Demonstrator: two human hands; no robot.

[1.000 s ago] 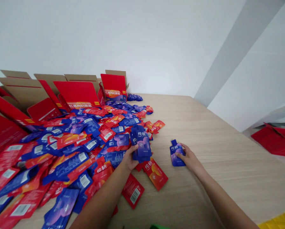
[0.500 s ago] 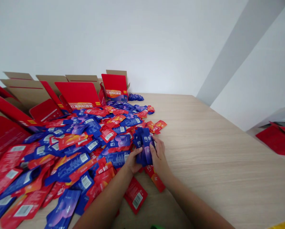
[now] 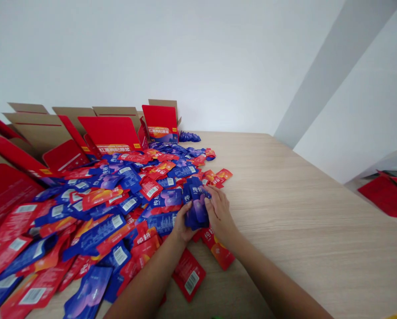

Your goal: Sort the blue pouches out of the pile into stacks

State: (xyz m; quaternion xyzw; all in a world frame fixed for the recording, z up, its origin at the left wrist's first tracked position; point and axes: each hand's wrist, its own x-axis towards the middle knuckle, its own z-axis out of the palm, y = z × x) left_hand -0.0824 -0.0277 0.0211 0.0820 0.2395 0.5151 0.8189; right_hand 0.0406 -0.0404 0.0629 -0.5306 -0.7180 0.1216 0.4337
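Observation:
Between my two hands is a small bundle of blue sachets [image 3: 197, 208], their printed fronts facing up. My left hand [image 3: 183, 223] grips the bundle from its lower left, thumb on top. Along the right side, my right hand [image 3: 220, 212] is closed on the same sachets, its fingers across their edge. Just below the hands, a red sachet with orange print [image 3: 217, 249] lies on the table, and another red sachet [image 3: 189, 274] shows its barcode. A large loose heap of mixed red and blue sachets [image 3: 128, 203] spreads to the left of my hands.
Open red cartons [image 3: 107, 130] with raised brown flaps line the back left, against the wall. A small row of blue sachets [image 3: 189, 136] lies beside the rightmost carton [image 3: 160, 120]. The wooden table [image 3: 285, 212] extends right. A red item [image 3: 384, 195] sits beyond its right edge.
The blue sachets in my hands have shifted slightly left and fanned apart. My right hand has moved left over them. The red sachet underneath shows a little more.

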